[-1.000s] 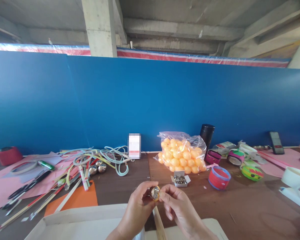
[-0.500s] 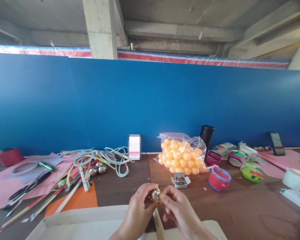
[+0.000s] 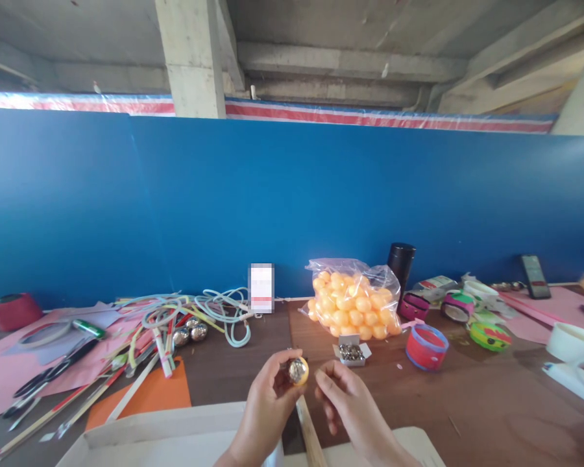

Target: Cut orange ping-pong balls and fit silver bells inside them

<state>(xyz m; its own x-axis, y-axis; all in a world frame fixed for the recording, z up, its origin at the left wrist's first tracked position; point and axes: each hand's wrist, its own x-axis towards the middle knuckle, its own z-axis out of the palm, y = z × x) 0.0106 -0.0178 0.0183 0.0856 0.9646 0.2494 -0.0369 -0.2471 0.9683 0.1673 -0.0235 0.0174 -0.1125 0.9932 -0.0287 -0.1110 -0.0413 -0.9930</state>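
Note:
Between the fingers and thumb of my left hand (image 3: pixel 271 395) is an orange ping-pong ball (image 3: pixel 298 371), its visible face largely covered by shiny metal thumbtack heads. My right hand (image 3: pixel 343 392) is just to the right of the ball, apart from it. Its thumb and index finger are pinched together; whatever may be between them is too small to make out. Beyond the hands stands a small open box (image 3: pixel 351 353) of metal thumbtacks. A clear plastic bag (image 3: pixel 353 301) full of orange balls lies behind it.
A wooden stick (image 3: pixel 310 431) and a white tray (image 3: pixel 168 418) lie close below my hands. Left are scissors (image 3: pixel 48 376), cords, strips and silver-covered balls (image 3: pixel 189 332). Tape rolls (image 3: pixel 427 347), a black bottle (image 3: pixel 400 266) and a phone (image 3: pixel 535 277) stand right.
My right hand has drawn away from the ball to the right, leaving a gap. My left hand has shifted slightly left and up with the ball, showing more of its orange side.

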